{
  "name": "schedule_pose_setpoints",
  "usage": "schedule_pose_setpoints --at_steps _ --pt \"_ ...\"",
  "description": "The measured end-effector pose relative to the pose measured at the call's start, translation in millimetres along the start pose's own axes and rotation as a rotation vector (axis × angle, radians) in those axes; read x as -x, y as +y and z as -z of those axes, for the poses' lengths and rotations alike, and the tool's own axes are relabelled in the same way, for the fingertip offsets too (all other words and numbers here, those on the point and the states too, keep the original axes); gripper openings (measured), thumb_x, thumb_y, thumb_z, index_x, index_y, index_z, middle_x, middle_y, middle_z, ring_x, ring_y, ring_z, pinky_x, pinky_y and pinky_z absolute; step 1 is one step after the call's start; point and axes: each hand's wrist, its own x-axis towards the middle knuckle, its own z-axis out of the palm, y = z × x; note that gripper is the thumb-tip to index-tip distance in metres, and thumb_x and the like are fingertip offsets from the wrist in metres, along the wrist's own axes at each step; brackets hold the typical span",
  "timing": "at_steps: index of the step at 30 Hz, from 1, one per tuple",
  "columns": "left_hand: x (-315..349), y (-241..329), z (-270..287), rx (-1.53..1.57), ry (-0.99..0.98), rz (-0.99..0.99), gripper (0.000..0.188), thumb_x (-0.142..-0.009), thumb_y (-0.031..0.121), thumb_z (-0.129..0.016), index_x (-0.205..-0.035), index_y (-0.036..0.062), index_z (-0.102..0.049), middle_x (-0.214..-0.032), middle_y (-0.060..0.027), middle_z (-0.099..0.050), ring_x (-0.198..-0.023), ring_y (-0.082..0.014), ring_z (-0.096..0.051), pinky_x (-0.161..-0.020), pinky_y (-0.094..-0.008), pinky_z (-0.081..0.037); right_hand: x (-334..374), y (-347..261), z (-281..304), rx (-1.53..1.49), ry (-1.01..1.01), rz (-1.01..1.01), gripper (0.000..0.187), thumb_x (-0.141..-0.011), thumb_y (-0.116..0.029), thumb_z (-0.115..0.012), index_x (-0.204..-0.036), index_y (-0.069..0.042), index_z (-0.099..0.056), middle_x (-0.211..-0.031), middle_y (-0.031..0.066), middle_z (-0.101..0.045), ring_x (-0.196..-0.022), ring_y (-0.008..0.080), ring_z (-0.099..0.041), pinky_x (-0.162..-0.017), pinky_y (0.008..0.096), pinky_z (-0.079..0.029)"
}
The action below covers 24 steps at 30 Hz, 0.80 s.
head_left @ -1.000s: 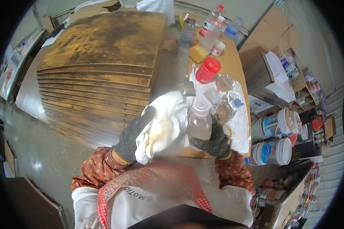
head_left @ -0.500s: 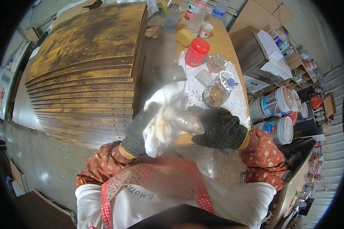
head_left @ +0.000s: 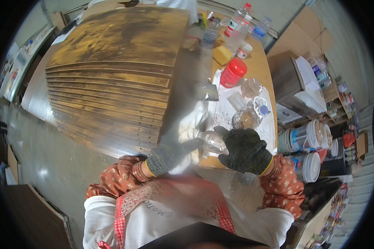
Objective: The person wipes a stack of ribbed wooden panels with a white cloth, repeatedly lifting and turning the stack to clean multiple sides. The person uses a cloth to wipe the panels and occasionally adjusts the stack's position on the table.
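My left hand [head_left: 168,157], in a dark knitted work glove, is closed on a bunched white cloth [head_left: 194,118]. The cloth hangs above and below its fingers. Between the hands is a small clear plastic container [head_left: 214,143], perhaps a cut-off bottle, lying tilted. My right hand [head_left: 247,150], gloved alike, curls its thumb and fingers around the container's right end. The other end meets the cloth and the left fingertips. A hazy smear blurs this spot, so the container's contents cannot be made out. Just beyond the right hand stands a clear jug with a blue cap [head_left: 248,116].
At left rises a tall stack of brown-stained boards [head_left: 116,39]. Farther along the table [head_left: 266,68] stand a red-lidded jar [head_left: 233,73], a yellow sponge [head_left: 222,55], a white tub [head_left: 244,50] and several bottles. White sheeting [head_left: 220,99] lies beneath the jug. Buckets [head_left: 311,167] are at right.
My left hand has turned, its fingers now reaching toward the container, and the cloth hangs farther out. The table and boards have shifted rightward and downward in view.
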Motion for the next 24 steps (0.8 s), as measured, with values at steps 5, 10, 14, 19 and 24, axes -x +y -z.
schedule_pose_setpoints --at_steps 5,10,14,19,24 --pt "-3.9 23.2 22.9 0.417 -0.003 0.007 0.046 -0.091 0.024 -0.068 -0.129 0.0030 -0.053 -0.106 -0.0047 -0.064 -0.092 -0.0113 -0.061 -0.080 -0.0288 -0.052 -30.0 9.7 -36.4 -0.540 0.311 0.091 0.068 -0.076 -0.022 -0.081 -0.133 -0.004 -0.050 -0.108 0.0121 -0.065 -0.098 0.0254 -0.065 -0.085 0.0404 -0.053" --pt "3.4 23.9 50.7 0.551 0.186 -0.045 0.043 -0.095 0.021 -0.060 -0.131 -0.0013 -0.051 -0.117 -0.0111 -0.061 -0.103 -0.0160 -0.060 -0.088 -0.0302 -0.051 -77.6 16.3 -78.5 -1.065 0.351 -0.168 0.073 -0.072 -0.014 -0.086 -0.133 -0.003 -0.047 -0.118 0.0104 -0.063 -0.108 0.0212 -0.061 -0.092 0.0362 -0.052" --pt "-3.8 26.1 73.8 0.823 0.029 -0.506 0.065 -0.092 0.026 -0.065 -0.142 -0.0059 -0.037 -0.131 -0.0197 -0.055 -0.116 -0.0227 -0.059 -0.096 -0.0331 -0.052 -108.3 14.0 -115.0 -0.888 0.591 -0.180 0.045 -0.079 -0.017 -0.075 -0.117 -0.005 -0.052 -0.101 0.0086 -0.062 -0.093 0.0220 -0.061 -0.080 0.0353 -0.051" --pt "33.8 83.4 141.0 0.307 0.536 -0.559 0.049 -0.096 0.030 -0.061 -0.131 -0.0029 -0.051 -0.116 -0.0178 -0.062 -0.099 -0.0263 -0.066 -0.087 -0.0374 -0.056 -120.4 20.7 -153.3 -0.850 0.638 -0.166 0.033 -0.084 -0.018 -0.072 -0.110 -0.004 -0.056 -0.100 0.0090 -0.063 -0.091 0.0242 -0.062 -0.079 0.0366 -0.051" --pt "8.0 112.5 203.8 -0.386 0.699 -0.446 0.043 -0.093 0.010 -0.065 -0.133 0.0015 -0.051 -0.118 -0.0103 -0.062 -0.091 -0.0157 -0.065 -0.079 -0.0286 -0.054 -95.9 45.5 -136.3 -0.791 0.579 -0.074 0.076 -0.077 -0.009 -0.078 -0.142 -0.001 -0.040 -0.138 0.0174 -0.050 -0.127 0.0302 -0.049 -0.106 0.0383 -0.043"
